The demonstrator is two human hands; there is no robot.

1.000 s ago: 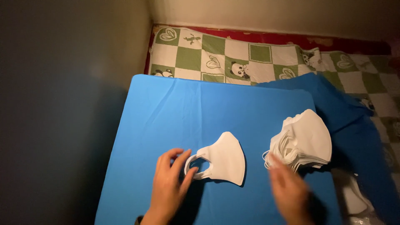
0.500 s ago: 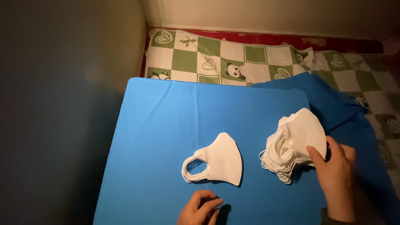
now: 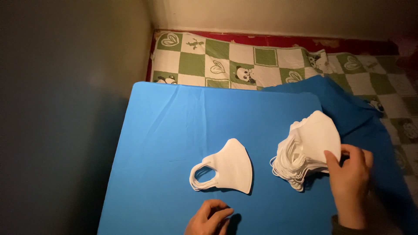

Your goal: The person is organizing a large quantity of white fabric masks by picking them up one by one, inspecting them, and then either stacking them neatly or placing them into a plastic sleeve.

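Note:
A single folded white face mask (image 3: 228, 167) lies flat on the blue cloth-covered table (image 3: 183, 117), ear loops to the left. To its right sits a stack of several white masks (image 3: 307, 148). My right hand (image 3: 350, 182) rests at the stack's right edge, thumb on the top mask and fingers under that edge. My left hand (image 3: 209, 219) lies near the table's front edge, just below the single mask, fingers loosely curled and holding nothing.
A green-and-white checkered mat with cartoon prints (image 3: 261, 65) covers the floor behind the table. A dark grey wall (image 3: 65, 109) runs along the left. Blue cloth (image 3: 348, 104) drapes off the table's right side.
My left hand has drawn back from the single mask to the table's front edge. My right hand has moved right onto the stack's edge.

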